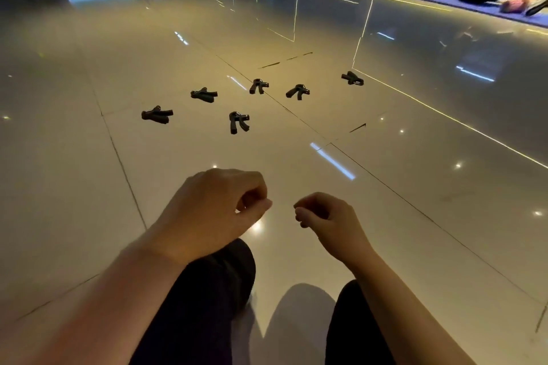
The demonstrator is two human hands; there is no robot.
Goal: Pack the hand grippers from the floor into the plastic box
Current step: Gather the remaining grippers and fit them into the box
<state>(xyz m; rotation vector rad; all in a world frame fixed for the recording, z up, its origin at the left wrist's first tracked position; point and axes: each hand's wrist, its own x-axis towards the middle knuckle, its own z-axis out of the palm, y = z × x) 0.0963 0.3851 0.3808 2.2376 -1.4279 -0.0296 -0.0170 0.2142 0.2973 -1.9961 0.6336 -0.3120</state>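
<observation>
Six black hand grippers (239, 122) scattered on glossy floor (89, 157), left hand (213, 210) and right hand (329, 219) loosely curled, holding nothing.

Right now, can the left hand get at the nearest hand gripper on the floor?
Probably yes: nothing lies between the left hand and the nearest hand gripper, just bare floor, though it needs a forward reach.

A: The room is dim and warm-toned; the glossy floor (385, 216) mirrors ceiling lamps as small glare spots and bright streaks.

B: Wide-angle bending curves the tile lines near the edges, and the far background looks soft and smeared.
</observation>
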